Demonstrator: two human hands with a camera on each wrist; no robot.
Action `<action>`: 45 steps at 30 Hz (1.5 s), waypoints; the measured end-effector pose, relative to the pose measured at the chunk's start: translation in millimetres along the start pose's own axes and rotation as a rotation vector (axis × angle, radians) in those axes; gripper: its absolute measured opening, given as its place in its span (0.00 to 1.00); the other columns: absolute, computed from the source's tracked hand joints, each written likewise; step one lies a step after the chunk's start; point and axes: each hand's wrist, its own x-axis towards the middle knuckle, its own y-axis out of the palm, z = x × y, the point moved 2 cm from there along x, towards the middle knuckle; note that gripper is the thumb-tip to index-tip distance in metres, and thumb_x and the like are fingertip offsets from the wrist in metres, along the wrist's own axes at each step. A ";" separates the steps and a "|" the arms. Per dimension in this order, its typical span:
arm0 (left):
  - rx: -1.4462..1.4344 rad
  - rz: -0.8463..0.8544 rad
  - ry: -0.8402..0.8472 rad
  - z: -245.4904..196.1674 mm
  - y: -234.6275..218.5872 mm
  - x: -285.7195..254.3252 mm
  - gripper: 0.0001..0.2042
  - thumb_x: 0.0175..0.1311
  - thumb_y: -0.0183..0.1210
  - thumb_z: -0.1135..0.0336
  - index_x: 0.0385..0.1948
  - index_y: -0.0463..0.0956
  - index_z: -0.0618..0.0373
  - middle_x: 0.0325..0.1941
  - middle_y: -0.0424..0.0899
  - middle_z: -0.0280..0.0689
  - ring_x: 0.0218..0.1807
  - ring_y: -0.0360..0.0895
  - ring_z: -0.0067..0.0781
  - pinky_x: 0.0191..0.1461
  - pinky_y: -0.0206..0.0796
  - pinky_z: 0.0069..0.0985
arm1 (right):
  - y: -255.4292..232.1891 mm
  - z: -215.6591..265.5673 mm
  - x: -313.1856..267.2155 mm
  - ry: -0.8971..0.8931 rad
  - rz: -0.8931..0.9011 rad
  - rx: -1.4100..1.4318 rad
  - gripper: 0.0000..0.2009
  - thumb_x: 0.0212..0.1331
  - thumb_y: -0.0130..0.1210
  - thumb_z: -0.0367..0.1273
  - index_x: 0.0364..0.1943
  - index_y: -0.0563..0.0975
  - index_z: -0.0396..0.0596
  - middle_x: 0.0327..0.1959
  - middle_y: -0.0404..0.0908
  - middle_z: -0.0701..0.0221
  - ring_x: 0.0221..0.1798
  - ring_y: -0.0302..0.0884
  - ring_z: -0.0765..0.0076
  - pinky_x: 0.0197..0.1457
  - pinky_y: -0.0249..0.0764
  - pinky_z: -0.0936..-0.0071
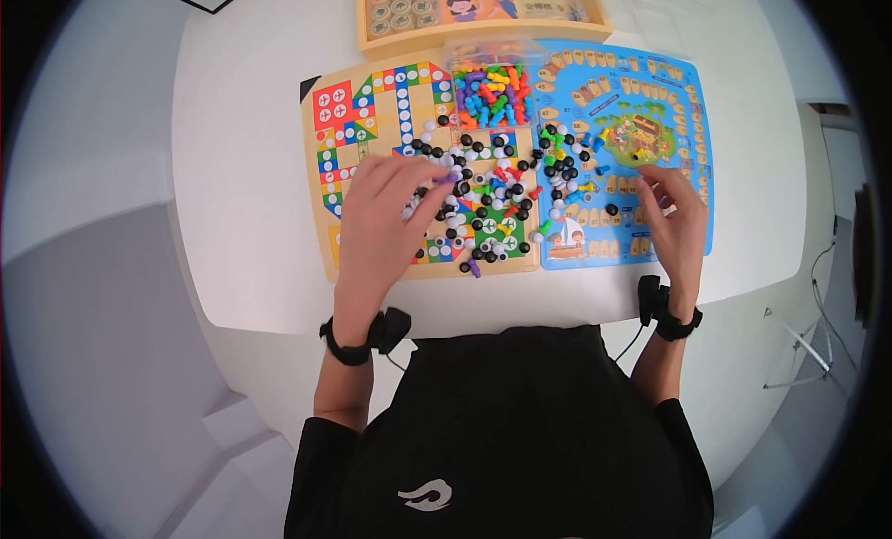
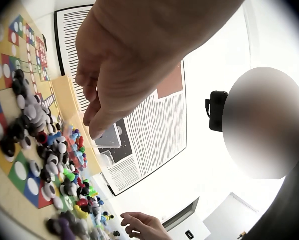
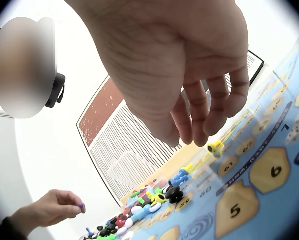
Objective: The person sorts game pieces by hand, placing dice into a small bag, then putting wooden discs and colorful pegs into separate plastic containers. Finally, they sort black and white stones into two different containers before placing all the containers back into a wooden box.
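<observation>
My left hand (image 1: pixel 386 214) pinches a purple pawn (image 1: pixel 448 178) between thumb and fingertips, above the pile on the tan game board (image 1: pixel 321 181). The right wrist view also shows this purple pawn at the left fingertips. Black and white round pieces (image 1: pixel 483 204) lie heaped there, mixed with coloured pawns. My right hand (image 1: pixel 674 209) hovers over the blue game board (image 1: pixel 692 242), fingers loosely bent and holding nothing. A yellow pawn (image 3: pixel 215 146) lies just beyond its fingertips. Blue pawns (image 3: pixel 179 177) and a black piece (image 3: pixel 174 194) lie nearby.
A clear plastic box (image 1: pixel 492 127) full of coloured pawns stands at the boards' back edge. Behind it is a wooden tray (image 1: pixel 483 35) with round wooden discs. Another purple pawn (image 1: pixel 475 269) lies at the tan board's front edge. The white table (image 1: pixel 242 186) surrounds the boards.
</observation>
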 end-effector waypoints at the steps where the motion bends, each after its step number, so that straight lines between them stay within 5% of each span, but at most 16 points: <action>1: -0.005 -0.042 0.021 -2.8 1.5 11.2 0.09 0.58 0.72 0.73 0.38 0.85 0.55 0.39 0.88 0.34 0.45 0.81 0.38 0.50 0.73 0.33 | 1.4 -0.2 -0.3 -0.007 0.009 0.025 0.09 0.64 0.66 0.28 0.47 0.85 0.42 0.36 0.84 0.70 0.32 0.77 0.75 0.36 0.74 0.73; 9: 0.050 -0.052 0.130 10.1 36.5 64.8 0.12 0.62 0.71 0.69 0.47 0.86 0.55 0.50 0.90 0.37 0.49 0.83 0.35 0.51 0.74 0.31 | 6.6 1.9 2.4 -0.058 0.047 0.063 0.08 0.64 0.66 0.28 0.45 0.84 0.42 0.37 0.85 0.68 0.33 0.80 0.71 0.36 0.75 0.73; 17: 0.088 0.003 -0.221 34.8 -6.1 -15.6 0.13 0.62 0.70 0.71 0.48 0.85 0.56 0.49 0.87 0.37 0.53 0.81 0.41 0.59 0.73 0.35 | 3.1 -4.4 -1.5 -0.107 0.190 -0.026 0.15 0.58 0.72 0.30 0.48 0.84 0.44 0.43 0.84 0.68 0.41 0.83 0.65 0.42 0.78 0.69; 21: 0.051 0.026 -0.222 28.7 -3.7 -53.0 0.16 0.59 0.72 0.72 0.50 0.85 0.55 0.58 0.83 0.38 0.60 0.79 0.45 0.62 0.72 0.37 | 14.4 10.7 -2.1 -0.156 0.219 -0.004 0.18 0.55 0.73 0.30 0.50 0.84 0.45 0.49 0.83 0.68 0.46 0.83 0.62 0.44 0.79 0.67; 26: 0.090 0.300 0.060 7.5 24.7 -62.1 0.32 0.57 0.75 0.59 0.66 0.76 0.50 0.77 0.70 0.40 0.79 0.63 0.51 0.76 0.60 0.51 | 39.2 35.0 3.2 -0.359 0.306 0.084 0.16 0.56 0.70 0.26 0.50 0.83 0.46 0.49 0.81 0.67 0.48 0.83 0.55 0.47 0.81 0.62; 30: 0.162 0.356 0.061 5.6 33.8 -63.0 0.34 0.64 0.67 0.45 0.69 0.73 0.51 0.77 0.69 0.37 0.81 0.58 0.51 0.80 0.52 0.54 | 48.5 38.9 3.4 -0.377 0.331 0.079 0.14 0.57 0.69 0.24 0.48 0.83 0.45 0.48 0.81 0.66 0.47 0.83 0.55 0.46 0.82 0.63; 33: 0.207 0.320 0.059 16.8 28.8 -65.9 0.33 0.63 0.67 0.45 0.68 0.74 0.51 0.77 0.69 0.36 0.81 0.58 0.51 0.80 0.53 0.54 | 45.4 33.5 2.3 -0.341 0.337 0.031 0.12 0.57 0.68 0.23 0.45 0.83 0.44 0.48 0.81 0.67 0.46 0.83 0.55 0.45 0.81 0.64; 38: 0.205 0.141 -0.012 35.1 18.2 -69.3 0.20 0.63 0.70 0.66 0.58 0.82 0.50 0.70 0.76 0.36 0.76 0.66 0.54 0.73 0.65 0.48 | 40.4 26.4 3.3 -0.423 0.260 -0.096 0.09 0.55 0.68 0.23 0.41 0.83 0.43 0.47 0.81 0.66 0.46 0.83 0.54 0.48 0.80 0.62; 45: 0.127 -0.081 -0.156 45.0 5.1 -74.7 0.16 0.62 0.70 0.70 0.53 0.84 0.52 0.63 0.79 0.38 0.68 0.73 0.48 0.65 0.71 0.41 | 33.4 56.2 23.6 -0.490 0.261 -0.040 0.09 0.55 0.68 0.23 0.40 0.83 0.43 0.45 0.81 0.67 0.47 0.83 0.56 0.49 0.79 0.62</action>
